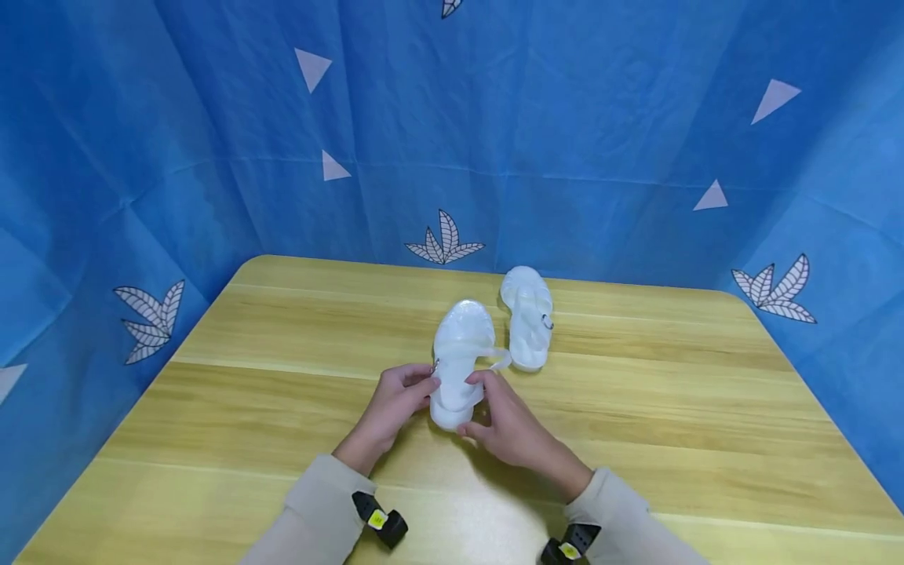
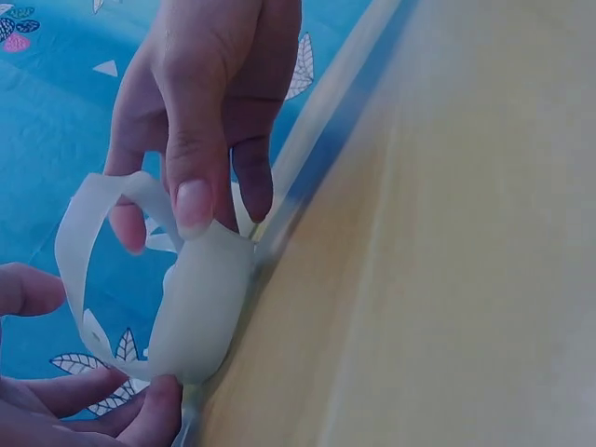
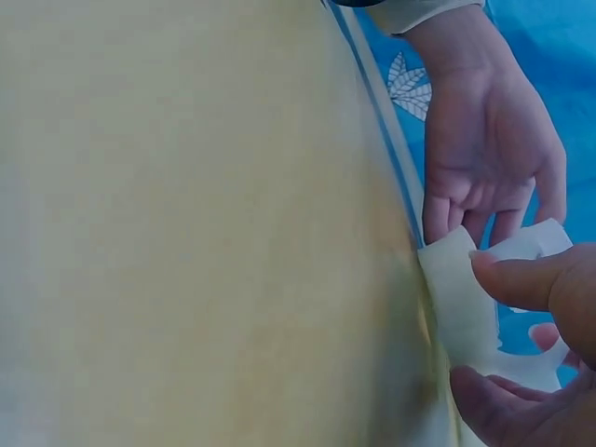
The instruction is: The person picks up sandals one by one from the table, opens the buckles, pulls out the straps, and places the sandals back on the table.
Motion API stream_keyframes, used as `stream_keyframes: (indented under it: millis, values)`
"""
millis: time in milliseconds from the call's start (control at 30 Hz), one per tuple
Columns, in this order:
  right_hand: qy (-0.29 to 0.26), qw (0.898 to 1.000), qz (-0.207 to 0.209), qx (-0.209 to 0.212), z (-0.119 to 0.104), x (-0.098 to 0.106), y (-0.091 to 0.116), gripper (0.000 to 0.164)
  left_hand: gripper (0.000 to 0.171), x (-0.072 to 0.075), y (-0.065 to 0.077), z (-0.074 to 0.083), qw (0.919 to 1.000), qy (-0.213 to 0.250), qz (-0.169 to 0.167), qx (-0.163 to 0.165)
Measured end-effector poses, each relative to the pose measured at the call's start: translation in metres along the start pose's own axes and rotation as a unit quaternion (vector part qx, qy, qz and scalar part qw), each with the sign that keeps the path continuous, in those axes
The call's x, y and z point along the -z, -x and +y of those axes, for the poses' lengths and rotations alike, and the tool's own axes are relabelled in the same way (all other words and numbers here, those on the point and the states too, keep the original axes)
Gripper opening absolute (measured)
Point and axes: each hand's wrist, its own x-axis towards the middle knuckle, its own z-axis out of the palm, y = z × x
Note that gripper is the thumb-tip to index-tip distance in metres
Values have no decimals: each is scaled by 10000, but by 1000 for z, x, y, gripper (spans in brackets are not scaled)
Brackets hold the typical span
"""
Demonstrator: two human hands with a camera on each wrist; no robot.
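A white sandal [image 1: 462,337] stands out in front of me, toe pointing away, between both hands. At its left side, near a small metal buckle [image 1: 435,366], my left hand [image 1: 395,404] grips the edge with thumb and fingers. My right hand [image 1: 504,424] holds the heel end from the right, its thumb close to the bottom of the heel and a finger at the strap. A loose strap [image 1: 500,359] sticks out to the right. In the left wrist view the heel [image 2: 205,298] shows pale and smooth between the two hands, with a looped strap [image 2: 79,237] beside it.
Just beyond and to the right, a second white sandal [image 1: 530,337] lies on the wooden table [image 1: 671,408], its buckle on the right side. A blue patterned cloth [image 1: 565,118] hangs around the table's back and sides. Each sleeved wrist wears a black strapped device [image 1: 381,519].
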Motion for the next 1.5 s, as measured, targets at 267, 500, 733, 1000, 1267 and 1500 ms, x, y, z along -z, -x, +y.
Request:
stream_keyframes:
  millis: [267,500,733,1000,1267,1500]
  values:
    - [-337,9994,-6,-71,9,-5,-26,62,40,3,-16,-1,9995,97,293,-113]
    - [-655,9968,-122,-436,16,-11,-51,67,43,7,-34,3,9981,-224,546,-180]
    - [-653,9949,-275,-712,18,-15,-70,71,44,11,-49,6,9959,-472,767,-80]
    - [-781,9934,-362,-755,23,-17,-90,77,41,15,-67,9,9930,-760,897,-144]
    - [-776,9924,-524,-793,21,-15,-104,79,42,15,-76,15,9905,-987,959,-76]
    - [-718,9906,-609,-991,19,-14,-110,79,41,17,-82,19,9889,-1111,969,-191]
